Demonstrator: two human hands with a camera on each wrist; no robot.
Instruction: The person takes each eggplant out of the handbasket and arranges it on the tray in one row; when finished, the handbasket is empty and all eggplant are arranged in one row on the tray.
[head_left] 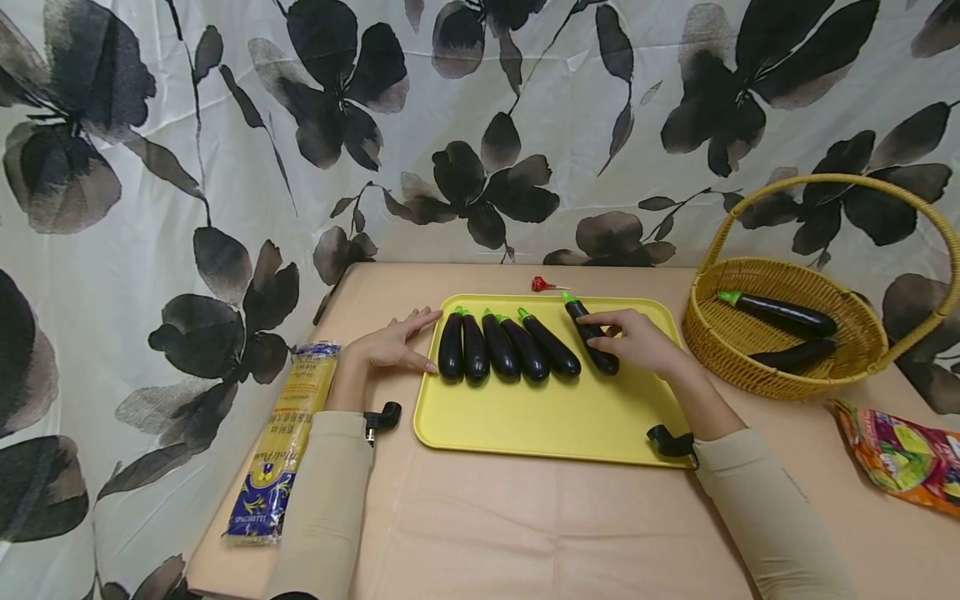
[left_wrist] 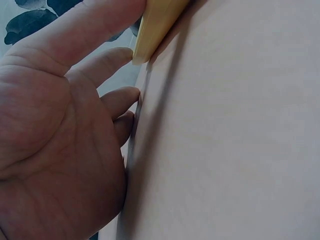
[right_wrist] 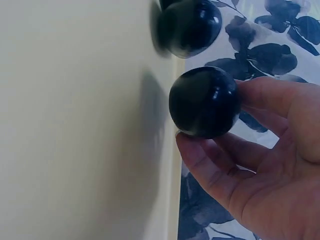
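Observation:
A yellow tray (head_left: 487,425) lies on the table, with several dark eggplants (head_left: 501,348) side by side in its left half, green stem ends toward the back. My right hand (head_left: 637,337) pinches another eggplant (head_left: 592,335) to the right of that row. In the right wrist view this eggplant's round end (right_wrist: 204,102) sits between the thumb and fingers, close over the tray. My left hand (head_left: 390,342) is at the tray's left rim, fingers extended, thumb and forefinger touching the edge. The left wrist view shows its palm (left_wrist: 55,130) beside the tray's corner (left_wrist: 155,30).
At the right stands a wicker basket (head_left: 701,333) with a tall handle, holding two eggplants (head_left: 783,314). A spaghetti packet (head_left: 281,442) lies at the left, a colourful bag (head_left: 907,458) at the right edge. Behind the tray is a small red-handled object (head_left: 540,284). Floral cloth hangs behind.

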